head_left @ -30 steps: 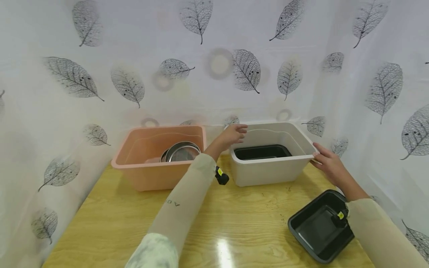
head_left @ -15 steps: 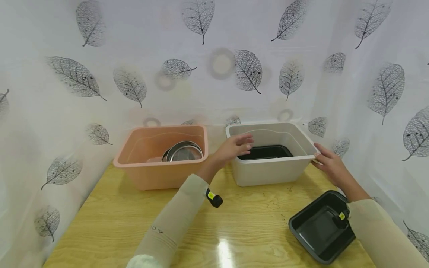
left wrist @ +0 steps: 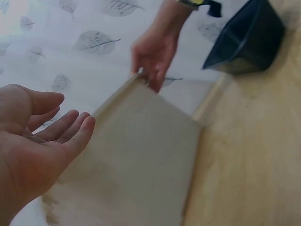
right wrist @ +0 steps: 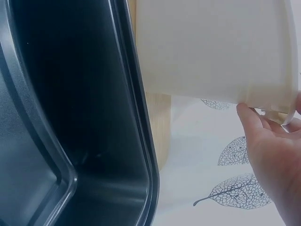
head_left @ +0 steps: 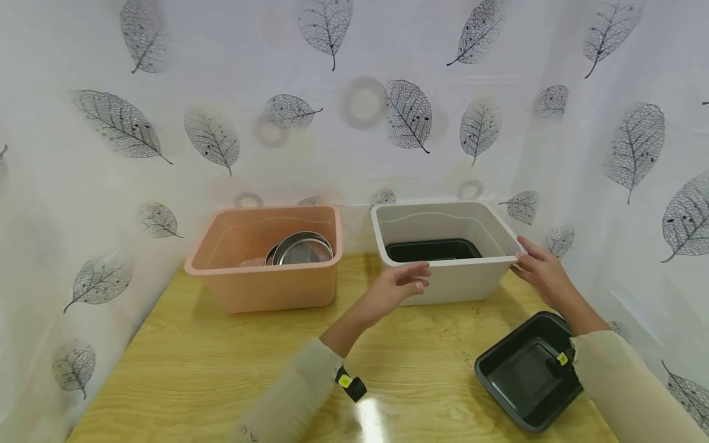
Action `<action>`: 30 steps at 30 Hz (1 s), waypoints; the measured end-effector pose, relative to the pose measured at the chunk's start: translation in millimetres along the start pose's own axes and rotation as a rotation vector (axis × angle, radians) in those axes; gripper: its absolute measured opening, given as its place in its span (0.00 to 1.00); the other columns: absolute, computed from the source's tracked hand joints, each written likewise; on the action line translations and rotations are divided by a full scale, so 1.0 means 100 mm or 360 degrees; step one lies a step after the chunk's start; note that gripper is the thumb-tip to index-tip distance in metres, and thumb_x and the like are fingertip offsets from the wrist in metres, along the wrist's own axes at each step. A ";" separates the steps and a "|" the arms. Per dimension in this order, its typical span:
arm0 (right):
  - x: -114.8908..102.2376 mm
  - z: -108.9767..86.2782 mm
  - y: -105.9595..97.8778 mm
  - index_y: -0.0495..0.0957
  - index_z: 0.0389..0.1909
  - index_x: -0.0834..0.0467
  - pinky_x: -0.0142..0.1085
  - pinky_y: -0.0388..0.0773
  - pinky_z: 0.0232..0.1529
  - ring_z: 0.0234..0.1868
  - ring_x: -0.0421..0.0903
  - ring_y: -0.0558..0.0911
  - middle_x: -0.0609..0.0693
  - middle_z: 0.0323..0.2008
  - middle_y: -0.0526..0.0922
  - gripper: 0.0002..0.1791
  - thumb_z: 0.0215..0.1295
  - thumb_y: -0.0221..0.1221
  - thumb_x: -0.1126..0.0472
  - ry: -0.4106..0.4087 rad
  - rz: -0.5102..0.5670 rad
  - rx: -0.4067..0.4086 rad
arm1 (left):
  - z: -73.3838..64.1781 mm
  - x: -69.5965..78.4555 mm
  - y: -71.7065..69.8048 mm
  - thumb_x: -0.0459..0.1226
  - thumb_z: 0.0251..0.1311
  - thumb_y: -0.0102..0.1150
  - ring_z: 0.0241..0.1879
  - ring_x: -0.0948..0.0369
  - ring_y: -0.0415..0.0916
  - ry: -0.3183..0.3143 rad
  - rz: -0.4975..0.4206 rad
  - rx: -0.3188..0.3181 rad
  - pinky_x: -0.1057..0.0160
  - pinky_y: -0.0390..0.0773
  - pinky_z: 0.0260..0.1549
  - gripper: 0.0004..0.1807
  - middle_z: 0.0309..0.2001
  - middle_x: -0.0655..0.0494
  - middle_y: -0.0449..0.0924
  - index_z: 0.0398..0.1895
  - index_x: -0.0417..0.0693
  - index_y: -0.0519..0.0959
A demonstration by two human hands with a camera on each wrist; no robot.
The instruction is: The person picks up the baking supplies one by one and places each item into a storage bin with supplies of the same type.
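"where is the white plastic tub [head_left: 443, 284]?"

"on the wooden table [head_left: 249, 363], its near right rim corner gripped by my right hand [head_left: 545, 277]. my left hand [head_left: 390, 289] hangs near its front wall, fingers relaxed, holding nothing."

"how best to steady it?"

"i'd judge: thumb and fingers firm, forearm clear of the black rectangular pan [head_left: 517, 384]."
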State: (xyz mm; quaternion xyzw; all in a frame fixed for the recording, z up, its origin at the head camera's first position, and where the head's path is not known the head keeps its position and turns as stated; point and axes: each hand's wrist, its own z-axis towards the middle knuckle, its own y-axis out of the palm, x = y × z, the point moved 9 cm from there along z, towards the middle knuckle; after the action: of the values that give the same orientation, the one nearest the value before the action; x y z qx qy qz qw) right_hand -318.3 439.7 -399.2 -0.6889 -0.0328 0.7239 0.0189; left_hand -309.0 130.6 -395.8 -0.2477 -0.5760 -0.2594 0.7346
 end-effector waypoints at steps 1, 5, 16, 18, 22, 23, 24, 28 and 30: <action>0.00 0.00 0.00 0.34 0.80 0.62 0.23 0.80 0.53 0.54 0.25 0.77 0.68 0.78 0.30 0.41 0.80 0.49 0.57 -0.0001 0.0003 -0.0002 | -0.03 -0.05 0.06 0.30 0.72 0.54 0.64 0.47 0.75 -0.0022 -0.0017 -0.0006 0.63 0.79 0.60 0.26 0.66 0.40 0.74 0.72 0.40 0.68; 0.01 0.00 0.01 0.34 0.80 0.61 0.24 0.79 0.54 0.57 0.26 0.76 0.68 0.79 0.30 0.41 0.80 0.49 0.57 0.0013 -0.0018 -0.0002 | -0.13 -0.24 0.29 0.29 0.71 0.55 0.63 0.45 0.75 -0.0071 -0.0055 0.0003 0.65 0.80 0.57 0.26 0.65 0.41 0.75 0.71 0.38 0.69; 0.01 0.00 -0.01 0.36 0.80 0.59 0.21 0.80 0.50 0.55 0.25 0.76 0.66 0.79 0.30 0.40 0.80 0.49 0.55 0.0008 -0.0036 0.0010 | -0.40 -0.75 0.83 0.34 0.72 0.56 0.62 0.56 0.77 -0.0261 -0.0121 0.0023 0.68 0.81 0.55 0.27 0.69 0.48 0.72 0.73 0.52 0.69; 0.01 0.01 0.00 0.35 0.80 0.59 0.20 0.80 0.50 0.55 0.25 0.76 0.66 0.79 0.30 0.40 0.80 0.48 0.55 0.0002 -0.0049 0.0008 | -0.44 -0.82 0.95 0.35 0.73 0.55 0.63 0.56 0.76 -0.0271 -0.0129 0.0012 0.68 0.81 0.55 0.28 0.70 0.46 0.69 0.74 0.54 0.67; -0.01 0.01 0.02 0.35 0.80 0.60 0.21 0.80 0.51 0.57 0.26 0.75 0.67 0.79 0.29 0.40 0.80 0.48 0.56 -0.0005 -0.0069 -0.0005 | -0.50 -0.96 1.16 0.36 0.73 0.55 0.65 0.52 0.74 -0.0322 -0.0208 0.0020 0.66 0.82 0.55 0.29 0.73 0.42 0.65 0.75 0.54 0.66; -0.01 0.01 0.02 0.35 0.80 0.60 0.21 0.80 0.51 0.58 0.27 0.75 0.67 0.79 0.29 0.40 0.80 0.48 0.56 -0.0008 -0.0082 -0.0009 | -0.52 -0.99 1.21 0.36 0.73 0.55 0.66 0.51 0.74 -0.0334 -0.0216 0.0021 0.65 0.82 0.56 0.29 0.73 0.42 0.65 0.75 0.54 0.66; -0.02 0.01 0.03 0.34 0.80 0.60 0.21 0.79 0.52 0.59 0.28 0.74 0.68 0.79 0.30 0.40 0.80 0.48 0.56 -0.0013 -0.0094 -0.0013 | -0.53 -1.02 1.25 0.36 0.73 0.56 0.66 0.50 0.73 -0.0347 -0.0230 0.0027 0.65 0.81 0.56 0.29 0.73 0.42 0.65 0.76 0.53 0.66; -0.01 0.00 0.03 0.34 0.80 0.60 0.23 0.79 0.53 0.57 0.27 0.75 0.67 0.79 0.29 0.40 0.80 0.48 0.57 -0.0007 -0.0057 -0.0015 | -0.57 -1.06 1.40 0.38 0.73 0.56 0.68 0.51 0.71 -0.0359 -0.0232 0.0022 0.65 0.79 0.58 0.30 0.74 0.45 0.65 0.76 0.52 0.64; -0.01 -0.01 0.02 0.34 0.80 0.60 0.22 0.79 0.53 0.54 0.25 0.76 0.67 0.79 0.29 0.40 0.80 0.48 0.57 -0.0007 -0.0045 -0.0014 | -0.58 -1.05 1.46 0.38 0.73 0.55 0.68 0.53 0.71 -0.0334 -0.0262 0.0010 0.66 0.78 0.59 0.30 0.74 0.47 0.66 0.76 0.51 0.64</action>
State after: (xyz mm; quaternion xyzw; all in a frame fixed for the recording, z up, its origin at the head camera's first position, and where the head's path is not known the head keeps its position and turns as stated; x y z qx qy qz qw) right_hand -317.6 437.3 -398.8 -0.6869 -0.0456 0.7249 0.0260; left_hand -191.1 211.0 -520.0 -0.2232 -0.6689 -0.2895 0.6472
